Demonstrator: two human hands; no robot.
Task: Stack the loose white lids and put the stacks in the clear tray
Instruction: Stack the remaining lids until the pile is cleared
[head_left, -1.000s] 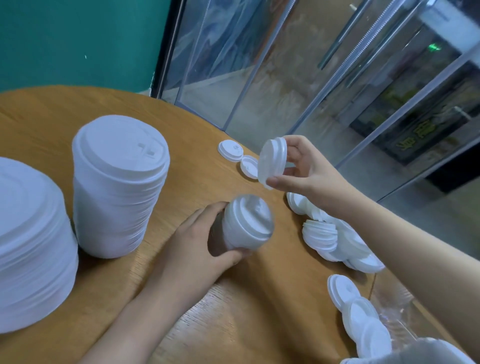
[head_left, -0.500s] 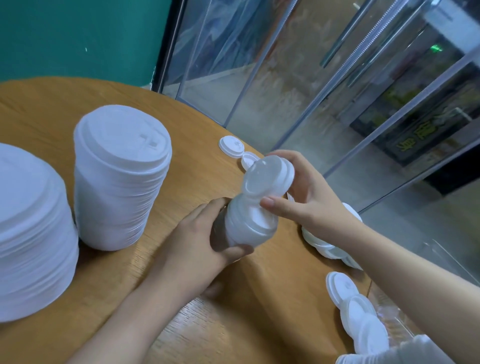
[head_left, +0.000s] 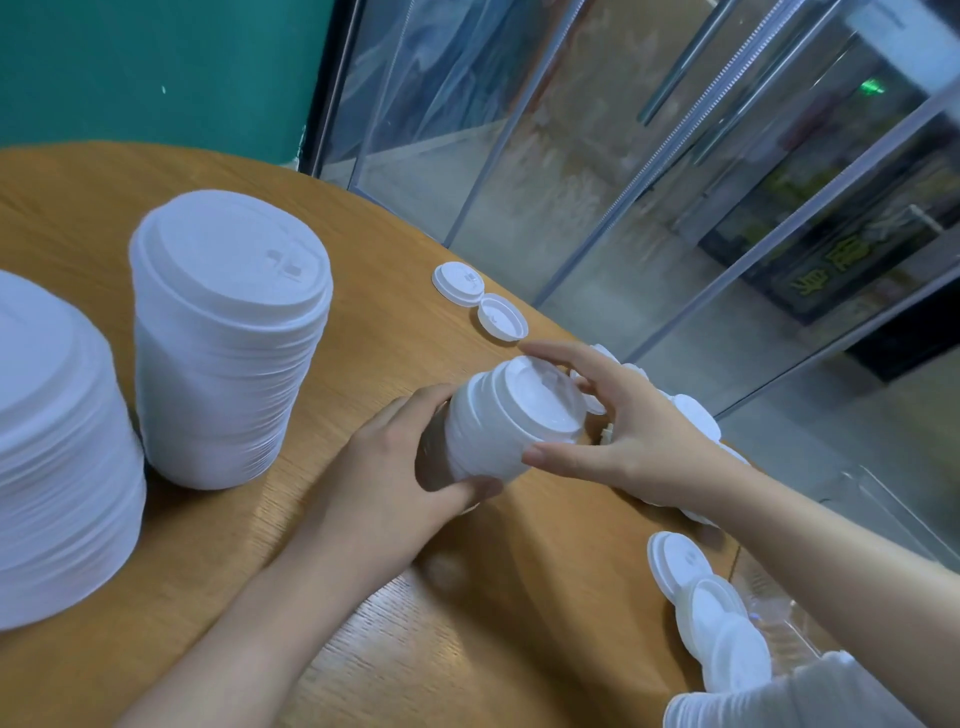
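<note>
My left hand (head_left: 384, 478) grips a small stack of white lids (head_left: 483, 447), tilted just above the wooden table (head_left: 311, 571). The top lid (head_left: 540, 400) sits on this stack, and my right hand (head_left: 639, 447) holds it between thumb and fingertips at its rim. Two loose lids (head_left: 457, 283) (head_left: 501, 317) lie touching near the table's far edge. More loose lids (head_left: 696, 415) lie partly hidden behind my right hand. Several others (head_left: 680, 564) overlap at the table's right edge.
Two tall stacks of larger white lids stand on the left, one (head_left: 228, 338) near the middle and one (head_left: 52, 441) cut off by the frame. Clear plastic (head_left: 779, 618) shows beside the lids at the lower right. Glass panels rise beyond the table's far edge.
My right hand brought the lid it held down from above and set it onto the stack in my left hand. The left hand has stayed in place.
</note>
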